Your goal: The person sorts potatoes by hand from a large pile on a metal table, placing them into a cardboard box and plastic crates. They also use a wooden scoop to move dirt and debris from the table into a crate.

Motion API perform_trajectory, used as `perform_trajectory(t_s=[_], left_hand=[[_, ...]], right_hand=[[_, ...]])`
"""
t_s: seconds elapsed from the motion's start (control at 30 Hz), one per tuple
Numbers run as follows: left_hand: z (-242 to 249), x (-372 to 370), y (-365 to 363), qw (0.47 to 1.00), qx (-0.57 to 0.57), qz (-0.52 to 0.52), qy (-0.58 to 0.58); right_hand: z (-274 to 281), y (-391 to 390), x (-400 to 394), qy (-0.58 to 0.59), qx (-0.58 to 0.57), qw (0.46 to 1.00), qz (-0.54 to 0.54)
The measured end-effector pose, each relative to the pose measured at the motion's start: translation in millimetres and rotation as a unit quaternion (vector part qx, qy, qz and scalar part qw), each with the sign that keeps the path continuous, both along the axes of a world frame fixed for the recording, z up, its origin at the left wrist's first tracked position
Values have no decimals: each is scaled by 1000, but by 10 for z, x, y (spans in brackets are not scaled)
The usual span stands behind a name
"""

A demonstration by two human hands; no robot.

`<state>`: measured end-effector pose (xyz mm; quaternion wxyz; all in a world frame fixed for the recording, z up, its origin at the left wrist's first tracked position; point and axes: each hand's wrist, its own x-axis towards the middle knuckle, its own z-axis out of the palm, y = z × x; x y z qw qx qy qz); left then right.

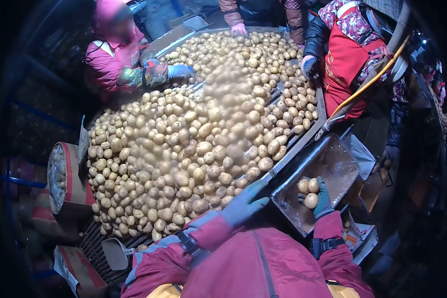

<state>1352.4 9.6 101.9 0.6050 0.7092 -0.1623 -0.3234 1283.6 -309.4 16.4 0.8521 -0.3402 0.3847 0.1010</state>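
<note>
A wide heap of potatoes (184,149) covers the table in front of me. My left hand (243,202), in a blue-grey glove, lies at the near rim of the table with its fingers stretched out and apart, and no potato shows in it. Over a plastic-lined box (336,169) to the right of the table, my right hand (324,199) in a teal glove is closed around potatoes (310,186). Three of them show beside its fingers. Part of the box floor lies hidden beneath that hand.
A wooden rim (303,141) edges the table. Co-workers stand around it: one in pink (115,59) at far left, one in a red apron (343,69) at right, another at the back. A filled carton (67,174) and a grey scoop (115,254) are at left.
</note>
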Motion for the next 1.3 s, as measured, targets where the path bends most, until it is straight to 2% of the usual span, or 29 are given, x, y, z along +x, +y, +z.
perform_trajectory(t_s=[0.07,0.1,0.17,0.2,0.23,0.27,0.33,0.4,0.47,0.5,0.53,0.57,0.6,0.63,0.73,0.8,0.87,0.93,0.97,1.1,1.13,1.2,1.23,1.27,1.3], left_hand=[[126,133,166,997,62,25,33],[81,151,243,995,49,80,17],[6,275,561,990,81,102,-61],[66,329,690,987,66,146,-26],[126,384,820,980,48,191,8],[189,435,927,955,3,268,127],[20,529,1243,953,44,298,41],[-46,566,1448,938,11,333,97],[-122,548,1592,935,13,341,93],[-156,527,1664,934,14,345,90],[-176,492,1741,931,7,349,101],[-182,445,1821,929,0,354,113],[-177,401,1889,925,-7,358,124],[-131,369,1947,916,-18,376,140],[-82,258,2234,908,-24,397,135],[-104,207,2375,901,-32,409,142],[-167,155,2503,894,-35,423,143],[-174,146,2522,884,-43,443,143],[-204,146,2531,888,-47,438,135],[-370,269,2518,904,-106,387,147],[-367,314,2503,891,-155,392,170],[-225,477,2494,919,-4,380,103],[-70,556,2505,912,-13,393,120],[-207,575,2596,912,-30,404,59],[-192,634,2694,911,25,411,39]], right_hand=[[-263,-185,-49,53,-112,992,-4],[-584,-473,-141,74,-184,980,32],[-1153,-1050,-203,108,-327,933,104],[-919,-941,-43,112,-276,954,43],[-414,-677,151,88,-289,952,41],[81,-339,390,64,-301,951,37],[455,98,854,9,-326,940,98],[568,483,1322,-53,-327,932,144],[460,838,1882,-91,-325,922,192],[327,1041,2140,-164,-335,911,175],[389,1239,2384,-167,-352,900,195],[391,1367,2641,-194,-474,824,242],[77,1432,2946,-232,-477,815,232],[-32,1510,3215,-233,-523,781,251],[88,1850,3792,-232,-604,714,266],[86,2036,4099,-163,-575,744,299],[58,2193,4270,-156,-694,609,350],[-55,2392,4205,-151,-747,540,357],[-55,2461,4238,-120,-750,533,373],[-101,2330,4267,-180,-723,558,366],[-97,2270,4230,-207,-704,572,367],[-381,2047,4265,-211,-598,693,342],[-355,1981,4179,-218,-508,765,330],[-241,1924,4029,-220,-411,827,315],[-113,1920,3841,-211,-283,889,293]])
